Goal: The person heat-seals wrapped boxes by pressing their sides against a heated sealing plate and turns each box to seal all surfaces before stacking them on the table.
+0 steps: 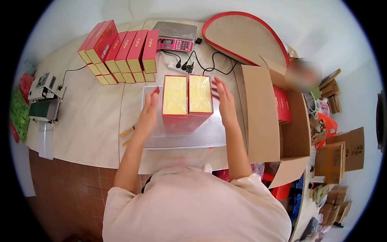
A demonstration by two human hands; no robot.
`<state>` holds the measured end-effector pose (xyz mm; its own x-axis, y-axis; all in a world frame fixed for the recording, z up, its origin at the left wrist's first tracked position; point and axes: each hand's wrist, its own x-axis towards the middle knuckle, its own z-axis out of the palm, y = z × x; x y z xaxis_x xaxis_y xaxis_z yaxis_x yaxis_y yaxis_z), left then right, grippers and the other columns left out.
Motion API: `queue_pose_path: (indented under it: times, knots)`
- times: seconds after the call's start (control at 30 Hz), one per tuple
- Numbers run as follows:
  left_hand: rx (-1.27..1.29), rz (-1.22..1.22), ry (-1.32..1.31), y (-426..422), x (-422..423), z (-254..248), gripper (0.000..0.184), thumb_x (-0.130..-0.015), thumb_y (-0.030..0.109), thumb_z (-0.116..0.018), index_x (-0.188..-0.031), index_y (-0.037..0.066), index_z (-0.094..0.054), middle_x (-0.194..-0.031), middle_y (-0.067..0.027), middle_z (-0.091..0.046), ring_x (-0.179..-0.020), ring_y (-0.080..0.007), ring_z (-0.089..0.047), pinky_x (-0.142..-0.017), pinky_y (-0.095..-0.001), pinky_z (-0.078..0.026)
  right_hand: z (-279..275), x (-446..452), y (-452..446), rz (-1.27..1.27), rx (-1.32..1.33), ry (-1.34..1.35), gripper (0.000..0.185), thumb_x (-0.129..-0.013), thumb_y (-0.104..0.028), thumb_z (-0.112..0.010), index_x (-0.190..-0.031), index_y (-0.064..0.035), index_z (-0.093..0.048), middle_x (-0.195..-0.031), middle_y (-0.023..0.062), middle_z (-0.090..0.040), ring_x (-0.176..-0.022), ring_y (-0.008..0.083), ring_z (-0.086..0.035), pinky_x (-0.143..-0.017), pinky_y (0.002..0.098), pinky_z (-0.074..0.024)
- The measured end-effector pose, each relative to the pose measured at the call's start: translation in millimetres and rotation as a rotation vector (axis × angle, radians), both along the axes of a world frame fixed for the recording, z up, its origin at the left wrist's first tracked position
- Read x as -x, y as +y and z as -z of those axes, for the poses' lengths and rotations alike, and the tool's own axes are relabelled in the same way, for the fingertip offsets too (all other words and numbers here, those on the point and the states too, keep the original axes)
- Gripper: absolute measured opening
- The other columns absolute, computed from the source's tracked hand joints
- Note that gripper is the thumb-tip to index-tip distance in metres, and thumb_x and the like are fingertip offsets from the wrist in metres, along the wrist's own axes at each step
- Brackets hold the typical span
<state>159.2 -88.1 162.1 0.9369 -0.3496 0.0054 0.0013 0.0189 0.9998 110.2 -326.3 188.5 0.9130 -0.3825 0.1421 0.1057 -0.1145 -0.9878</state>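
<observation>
Two red boxes [175, 95] with cream ends stood upright, side by side, on a silver tray [215, 132] on the pale surface [88, 133]. Beyond them were a scale [176, 31] and a power strip [177, 67]; stacked boxes [133, 46] stood at far left, and a carton [262, 109] gaped at right. Brown floor tiles [72, 193] showed lower left, below the white wall [358, 52]. The left grip [150, 107], unclenched, was just beside the left-hand box; the right grip [225, 99], fingers slightly spread, was at the other's upper edge. I could not tell whether either touched. A blur covered something beyond the carton, and the tray's middle was hidden.
</observation>
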Motion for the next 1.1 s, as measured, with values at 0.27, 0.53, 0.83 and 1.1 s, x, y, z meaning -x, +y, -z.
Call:
queue_pose_path:
  times: [0.27,0.53,0.83,1.1]
  knots:
    - [0.058,0.005,-0.058,-34.2,-37.6,-20.3,0.04,-0.1,0.027,-0.042,-0.133,0.004,-0.042,-0.124,-0.0081,-0.049,-0.115,-0.014,-0.046,-0.099,-0.0267,-0.034,-1.3,-29.9,10.9,-0.097,-0.151,0.117,0.032,-0.096,-0.023,-0.048,-0.121,-0.0043,-0.054,-0.109,0.0017,-0.058,-0.1,0.0095,-0.051,-0.09,0.0248,-0.0393]
    - [0.031,0.002,0.006,-34.9,-44.8,-16.2,0.03,-0.1,0.026,-0.042,-0.119,0.006,-0.052,-0.108,-0.0018,-0.056,-0.101,-0.0104,-0.051,-0.09,-0.0247,-0.039,3.9,-33.0,5.8,-0.113,-0.103,0.106,0.027,-0.095,-0.023,-0.048,-0.111,-0.003,-0.054,-0.098,0.0019,-0.057,-0.091,0.0095,-0.052,-0.084,0.0246,-0.0407]
    - [0.034,-0.037,0.003,-36.7,-48.5,-10.1,0.028,-0.1,0.026,-0.042,-0.116,0.007,-0.054,-0.108,-0.0033,-0.059,-0.101,-0.0105,-0.053,-0.089,-0.0254,-0.041,3.7,-34.5,4.5,-0.114,-0.053,0.124,0.028,-0.094,-0.023,-0.048,-0.11,-0.0013,-0.054,-0.094,0.0035,-0.057,-0.088,0.0112,-0.051,-0.081,0.0253,-0.041]
    - [0.063,-0.036,0.042,-37.8,-47.9,-12.3,0.028,-0.1,0.026,-0.042,-0.116,0.007,-0.054,-0.109,-0.0035,-0.059,-0.101,-0.0105,-0.054,-0.088,-0.0255,-0.042,8.4,-35.6,2.5,-0.126,-0.043,0.114,0.029,-0.094,-0.025,-0.048,-0.112,-0.0013,-0.053,-0.098,0.0051,-0.058,-0.092,0.0127,-0.052,-0.084,0.0265,-0.0409]
